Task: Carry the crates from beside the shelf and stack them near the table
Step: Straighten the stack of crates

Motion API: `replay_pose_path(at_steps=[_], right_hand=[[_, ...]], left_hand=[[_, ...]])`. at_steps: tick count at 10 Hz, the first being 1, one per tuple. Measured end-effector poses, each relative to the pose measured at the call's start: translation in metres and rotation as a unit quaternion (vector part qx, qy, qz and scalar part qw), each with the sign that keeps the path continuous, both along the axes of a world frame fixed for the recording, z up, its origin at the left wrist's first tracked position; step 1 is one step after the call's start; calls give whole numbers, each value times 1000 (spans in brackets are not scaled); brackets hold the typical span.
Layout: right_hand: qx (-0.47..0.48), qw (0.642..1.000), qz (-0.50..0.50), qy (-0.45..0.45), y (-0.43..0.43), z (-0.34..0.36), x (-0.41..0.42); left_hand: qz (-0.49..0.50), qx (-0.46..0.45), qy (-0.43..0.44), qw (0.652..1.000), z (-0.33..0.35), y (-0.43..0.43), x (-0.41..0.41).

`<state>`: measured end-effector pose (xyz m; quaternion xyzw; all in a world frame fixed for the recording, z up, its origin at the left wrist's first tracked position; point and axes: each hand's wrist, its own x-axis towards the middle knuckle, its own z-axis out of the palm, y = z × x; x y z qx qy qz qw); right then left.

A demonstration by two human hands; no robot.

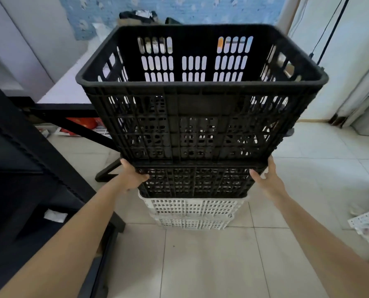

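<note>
Left hand (134, 176) and right hand (267, 181) press open-palmed on the bottom corners of the top black crate (200, 117) — no closed grip. It sits on a second black crate (195, 182), over white crates (190, 214) on the tiled floor (211, 265) — worktop (71, 87) behind.

The top crate (200, 93) is black with a slotted grid pattern, and the crate under it (196, 182) is black too. The lowest crates (192, 214) are white; the floor (211, 265) has pale beige tiles, and the far wall (179, 7) is blue with white spots.
</note>
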<state>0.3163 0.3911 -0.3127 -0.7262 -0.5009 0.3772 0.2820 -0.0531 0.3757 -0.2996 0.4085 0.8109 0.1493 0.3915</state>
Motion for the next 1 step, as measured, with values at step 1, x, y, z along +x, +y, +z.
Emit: replay_pose_path(at_steps=[1], right_hand=[[-27,998,13,-54,-10,17,-7]], left_hand=[[-67,-13,18,998,18,-11,8]])
